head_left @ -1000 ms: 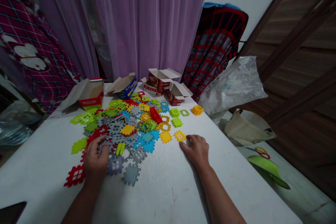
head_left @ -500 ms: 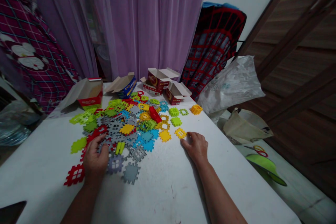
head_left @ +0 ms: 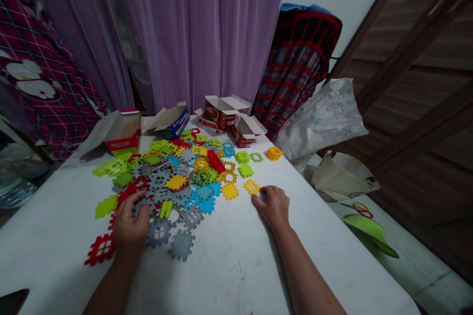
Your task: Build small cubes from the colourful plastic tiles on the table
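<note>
A heap of plastic interlocking tiles in grey, green, yellow, blue and red spreads over the white table. My left hand [head_left: 131, 224] rests on the heap's near left side, thumb and fingers apart over grey and red tiles, with nothing visibly gripped. Close to it lie a red window tile [head_left: 100, 249], a purple-grey window tile [head_left: 159, 232] and a plain grey tile [head_left: 182, 245]. My right hand [head_left: 275, 208] lies on the table, fingers loosely bent and thumb apart. Its fingertips are beside a yellow window tile [head_left: 252, 186]; whether they touch cannot be told.
Opened cardboard boxes stand along the back: a red one [head_left: 123, 143], a blue one [head_left: 176, 125] and dark red ones [head_left: 242, 138]. A yellow stack of tiles [head_left: 274, 153] sits near the right edge. Beyond that edge are a plastic bag [head_left: 323, 113] and scissors [head_left: 360, 210].
The whole view has shifted slightly. Both hands and the tiles keep the same places relative to each other.
</note>
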A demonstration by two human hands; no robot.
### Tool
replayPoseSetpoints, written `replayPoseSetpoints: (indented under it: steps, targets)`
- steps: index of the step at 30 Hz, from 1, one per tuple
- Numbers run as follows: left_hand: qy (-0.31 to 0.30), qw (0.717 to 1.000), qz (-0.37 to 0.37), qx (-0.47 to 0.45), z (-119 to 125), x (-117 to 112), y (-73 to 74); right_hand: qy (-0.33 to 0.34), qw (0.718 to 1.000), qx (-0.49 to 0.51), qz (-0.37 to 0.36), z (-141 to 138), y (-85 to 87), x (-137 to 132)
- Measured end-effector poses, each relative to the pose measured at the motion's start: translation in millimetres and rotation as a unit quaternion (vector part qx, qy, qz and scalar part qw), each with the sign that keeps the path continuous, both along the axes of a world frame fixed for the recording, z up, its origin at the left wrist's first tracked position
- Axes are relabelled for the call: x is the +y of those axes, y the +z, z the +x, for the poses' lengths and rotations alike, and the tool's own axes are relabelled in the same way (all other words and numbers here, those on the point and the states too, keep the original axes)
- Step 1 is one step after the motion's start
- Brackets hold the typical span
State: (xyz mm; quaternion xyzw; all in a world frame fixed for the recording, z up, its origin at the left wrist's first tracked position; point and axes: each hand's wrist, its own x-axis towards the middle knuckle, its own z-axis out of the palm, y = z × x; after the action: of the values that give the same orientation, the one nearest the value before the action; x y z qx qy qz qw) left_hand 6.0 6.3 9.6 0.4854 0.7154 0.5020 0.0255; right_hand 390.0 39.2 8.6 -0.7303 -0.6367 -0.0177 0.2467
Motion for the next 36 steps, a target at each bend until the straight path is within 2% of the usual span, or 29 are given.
replayPoseSetpoints:
  steps: [5, 13, 24, 36]
  targets:
    - [0.002, 1.0, 0.003, 0.001, -1.0, -0.2, -2.4, -0.017, 1.0, -0.005, 0.022, 5.3, -3.3, 0.1]
    - [-0.005, 1.0, -0.027, -0.001, -5.4, -1.7, -3.5, -0.024, 0.999, -0.003, -0.021, 8.9, 1.7, 0.2]
    - [-0.018, 0.999, -0.03, 0.0, -11.8, -0.7, -8.9, -0.028, 0.999, -0.029, -0.005, 8.5, -2.7, 1.3]
    - [-0.019, 1.0, -0.015, -0.001, -4.0, -2.7, -2.9, -0.076, 0.994, -0.012, -0.076, 1.4, 15.4, -1.0]
